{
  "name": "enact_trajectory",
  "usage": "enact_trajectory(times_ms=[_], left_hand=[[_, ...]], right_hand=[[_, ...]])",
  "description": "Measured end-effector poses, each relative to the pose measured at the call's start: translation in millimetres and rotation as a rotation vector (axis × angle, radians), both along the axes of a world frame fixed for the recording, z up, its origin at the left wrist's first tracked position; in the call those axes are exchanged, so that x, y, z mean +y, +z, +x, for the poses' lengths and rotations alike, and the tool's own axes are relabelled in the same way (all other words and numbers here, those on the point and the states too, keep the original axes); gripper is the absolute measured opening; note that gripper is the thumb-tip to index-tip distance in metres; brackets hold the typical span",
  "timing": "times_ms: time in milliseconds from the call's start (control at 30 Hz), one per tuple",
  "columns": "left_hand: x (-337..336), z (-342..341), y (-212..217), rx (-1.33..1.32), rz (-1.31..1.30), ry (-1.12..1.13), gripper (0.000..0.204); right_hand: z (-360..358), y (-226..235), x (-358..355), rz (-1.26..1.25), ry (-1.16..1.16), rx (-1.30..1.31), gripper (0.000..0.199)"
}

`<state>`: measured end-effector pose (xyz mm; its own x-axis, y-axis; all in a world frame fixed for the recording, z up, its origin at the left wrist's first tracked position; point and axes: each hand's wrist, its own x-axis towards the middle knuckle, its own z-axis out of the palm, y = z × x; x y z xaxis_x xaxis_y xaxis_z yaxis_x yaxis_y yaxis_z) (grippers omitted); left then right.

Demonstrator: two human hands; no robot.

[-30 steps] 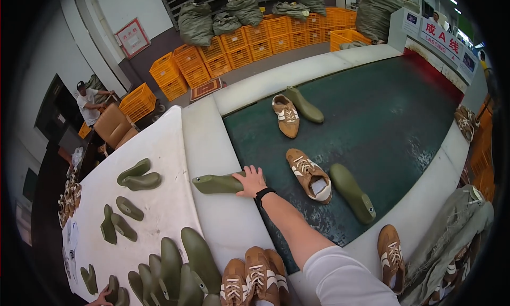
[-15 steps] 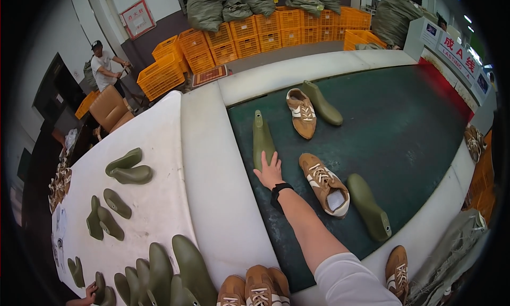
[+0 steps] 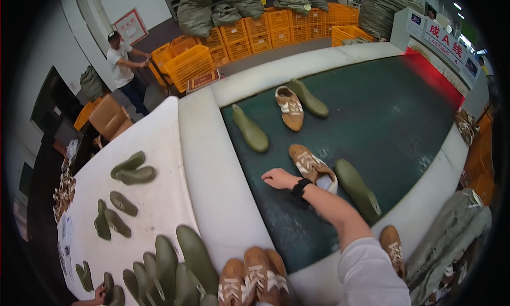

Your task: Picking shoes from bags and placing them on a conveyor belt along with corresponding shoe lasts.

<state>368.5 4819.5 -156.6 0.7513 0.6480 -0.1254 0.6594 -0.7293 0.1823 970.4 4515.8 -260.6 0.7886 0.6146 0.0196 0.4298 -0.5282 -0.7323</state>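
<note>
My right hand [image 3: 280, 178], with a dark band at the wrist, is over the green mat [image 3: 372, 115]. Its fingers are curled in, with nothing visible in them. Just beyond it lies a green shoe last [image 3: 251, 130], apart from the hand. Close by my wrist is a brown-and-white sneaker [image 3: 307, 162], partly covered by my forearm, with another green last [image 3: 357, 186] to its right. Farther off, a second sneaker [image 3: 290, 108] sits beside a third last [image 3: 309, 99]. My left hand is out of view.
On the white-covered table [image 3: 159, 200] at left lie several green lasts [image 3: 167, 258]. Another person's hand [image 3: 99, 294] touches lasts at the lower left. Sneakers [image 3: 257, 271] stand at the near edge. Beyond are orange crates [image 3: 249, 35] and a person [image 3: 122, 64] with a trolley.
My right hand has let go of the left-hand last and drawn back toward me, fingers curling. That last now lies at a different slant. The person at back left has moved right with crates.
</note>
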Motion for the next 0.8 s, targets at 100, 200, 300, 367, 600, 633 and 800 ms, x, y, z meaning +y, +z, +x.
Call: enact_trajectory(times_ms=[100,200,300,367,600,633,800], left_hand=[[3.4,3.0,1.5,0.132,-0.107,0.174,0.059],[21.9,-7.1,-22.4,-0.271,-0.137,-0.007,0.052],[12.1,9.1,-18.9,-0.21,-0.098,0.017,0.05],[-5.1,2.7,-17.1,-0.201,-0.088,0.088,0.044],[-50.5,-21.7,-23.4,-0.209,-0.156,-0.01,0.05],[-51.8,-21.3,-21.3,-0.269,-0.235,-0.003,0.056],[-85.6,14.5,16.7,-0.556,0.092,-0.32,0.063]], right_hand=[[-84.6,52.8,-52.1,-0.187,0.257,0.064,0.03],[-173.6,96.4,-84.2,-0.118,0.237,0.262,0.033],[-247.6,95.2,-87.5,-0.072,0.224,0.186,0.038],[-300.7,108.7,-61.3,-0.092,0.082,0.051,0.036],[-422.4,135.8,-8.3,-0.209,0.146,0.002,0.039],[-425.8,134.8,-9.1,-0.138,0.169,-0.01,0.04],[-423.6,152.2,-27.6,0.032,0.154,-0.011,0.04]])
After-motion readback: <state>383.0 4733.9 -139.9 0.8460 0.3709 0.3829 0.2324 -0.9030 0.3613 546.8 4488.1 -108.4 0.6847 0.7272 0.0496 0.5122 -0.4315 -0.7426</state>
